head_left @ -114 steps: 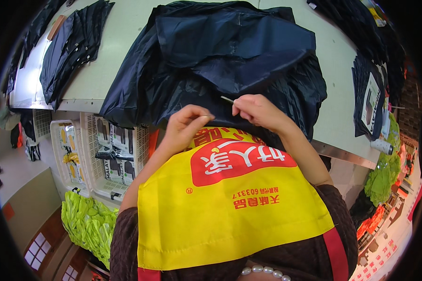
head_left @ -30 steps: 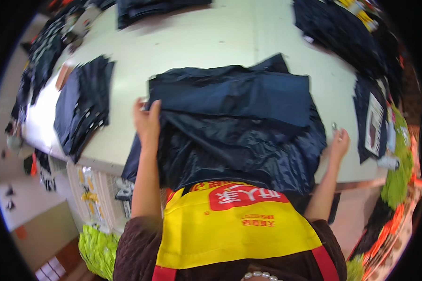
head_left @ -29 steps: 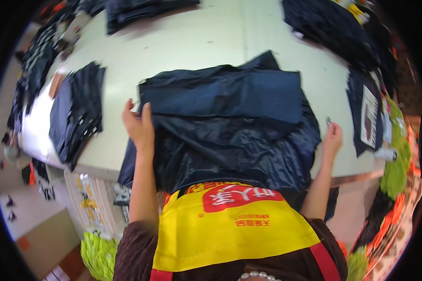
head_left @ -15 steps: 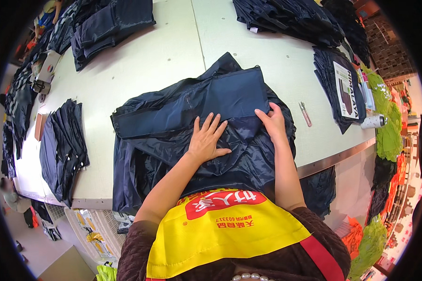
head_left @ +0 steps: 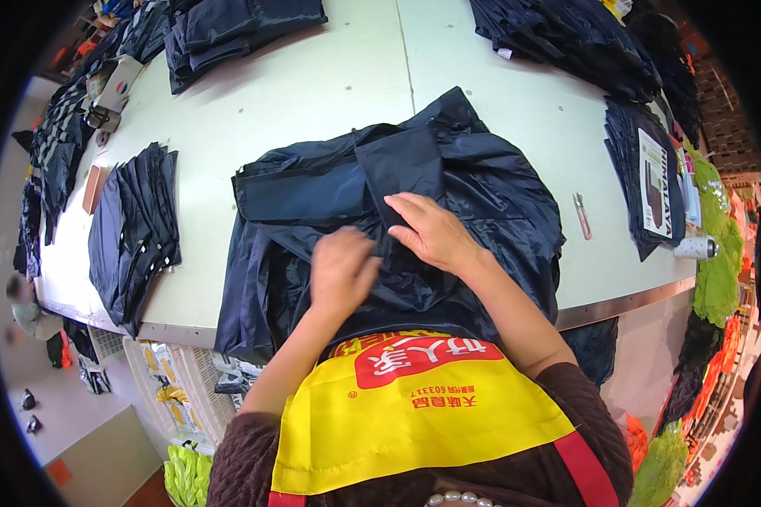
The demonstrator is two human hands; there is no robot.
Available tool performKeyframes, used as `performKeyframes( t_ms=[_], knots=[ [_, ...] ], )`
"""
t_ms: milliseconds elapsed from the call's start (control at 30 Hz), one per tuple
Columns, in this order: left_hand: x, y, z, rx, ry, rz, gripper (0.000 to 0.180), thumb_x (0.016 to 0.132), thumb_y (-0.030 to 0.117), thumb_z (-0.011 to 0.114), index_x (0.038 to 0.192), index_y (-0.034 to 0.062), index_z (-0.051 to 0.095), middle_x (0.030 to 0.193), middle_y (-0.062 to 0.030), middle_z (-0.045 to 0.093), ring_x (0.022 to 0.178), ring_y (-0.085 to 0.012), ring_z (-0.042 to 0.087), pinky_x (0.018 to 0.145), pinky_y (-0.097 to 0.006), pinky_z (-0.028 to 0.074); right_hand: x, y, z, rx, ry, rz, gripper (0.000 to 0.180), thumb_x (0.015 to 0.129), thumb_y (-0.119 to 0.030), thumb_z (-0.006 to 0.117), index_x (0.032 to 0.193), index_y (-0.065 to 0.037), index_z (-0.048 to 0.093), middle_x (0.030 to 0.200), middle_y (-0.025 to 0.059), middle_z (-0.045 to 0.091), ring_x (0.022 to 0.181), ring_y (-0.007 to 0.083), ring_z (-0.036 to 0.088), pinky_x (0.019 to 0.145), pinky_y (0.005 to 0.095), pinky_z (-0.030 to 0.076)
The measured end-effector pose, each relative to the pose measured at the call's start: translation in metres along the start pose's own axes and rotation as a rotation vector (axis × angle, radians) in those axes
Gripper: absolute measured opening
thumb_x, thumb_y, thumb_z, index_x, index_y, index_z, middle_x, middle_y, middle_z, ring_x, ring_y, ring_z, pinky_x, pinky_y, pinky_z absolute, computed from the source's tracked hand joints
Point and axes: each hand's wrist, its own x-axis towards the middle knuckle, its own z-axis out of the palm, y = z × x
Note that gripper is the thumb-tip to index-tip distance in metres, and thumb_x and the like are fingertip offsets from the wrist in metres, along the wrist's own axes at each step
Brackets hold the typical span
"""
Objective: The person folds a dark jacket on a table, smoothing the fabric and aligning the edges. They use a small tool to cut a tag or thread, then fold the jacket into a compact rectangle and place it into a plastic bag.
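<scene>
A dark navy garment (head_left: 499, 182) of thin, shiny fabric lies spread and creased on the table in front of me. Along its upper part runs a smoother folded panel (head_left: 304, 193), with a flap (head_left: 402, 165) turned over across it. My right hand (head_left: 438, 237) rests on the flap's lower part, thumb and fingers stretched apart. Left of it, my left hand (head_left: 344, 269) is over the garment's middle, smeared by motion, so its fingers cannot be read. The garment's near edge reaches my yellow apron (head_left: 414, 397).
Navy garment stacks stand at left (head_left: 135, 237), far left (head_left: 241, 34) and far right (head_left: 566, 51). A small snipping tool (head_left: 582, 216) lies right of the garment. Farther right are a garment pile with a printed sheet (head_left: 655, 182) and a white cylinder (head_left: 695, 248).
The panel's right end has been folded over to the left. My right hand has moved left with it; my left hand has shifted slightly left and nearer to me. The view has shifted.
</scene>
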Motion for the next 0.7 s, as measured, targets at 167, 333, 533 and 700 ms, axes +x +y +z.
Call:
performKeyframes(
  t_ms=[167,333,533,700],
  knots=[
    [-0.022,-0.064,-0.017,-0.494,0.63,-0.874,0.074,0.076,0.01,0.073,0.135,-0.0027,0.032,0.127,-0.0198,0.044,0.112,-0.0265,0.049,0.091,-0.032,0.042,0.013,0.031,0.031,-0.403,0.028,-0.027,0.06,0.085,-0.043,0.059,0.134,-0.01,0.046,0.142,0.0161,0.037,0.133,0.0358,0.028,0.106,0.0562,0.021],
    [0.029,-0.082,-0.024,-0.87,0.56,-0.844,0.051,0.077,0.007,0.07,0.119,-0.0059,0.045,0.106,-0.0133,0.058,0.092,-0.0185,0.057,0.082,-0.029,0.046,0.02,0.05,0.055,-0.511,-0.07,0.073,0.066,0.085,-0.052,0.053,0.137,-0.014,0.043,0.144,0.0148,0.034,0.135,0.0337,0.027,0.105,0.0575,0.019],
    [0.07,-0.015,-0.004,0.06,0.295,-0.068,0.046,0.072,-0.005,0.058,0.117,0.0069,0.056,0.1,-0.0128,0.058,0.084,-0.0288,0.06,0.075,-0.035,0.051,0.018,0.052,0.056,-0.46,0.01,0.038,0.059,0.086,-0.047,0.053,0.131,-0.009,0.048,0.141,0.0173,0.038,0.133,0.0347,0.029,0.105,0.0543,0.022],
    [0.065,-0.032,0.054,0.172,-0.064,-0.091,0.048,0.074,0.003,0.054,0.121,0.0114,0.056,0.113,-0.0136,0.052,0.089,-0.0327,0.06,0.071,-0.04,0.052,0.013,0.045,0.01,-0.126,-0.096,0.177,0.036,0.089,-0.025,0.053,0.112,0.002,0.057,0.127,0.0217,0.05,0.12,0.038,0.044,0.1,0.0417,0.035]
  ],
)
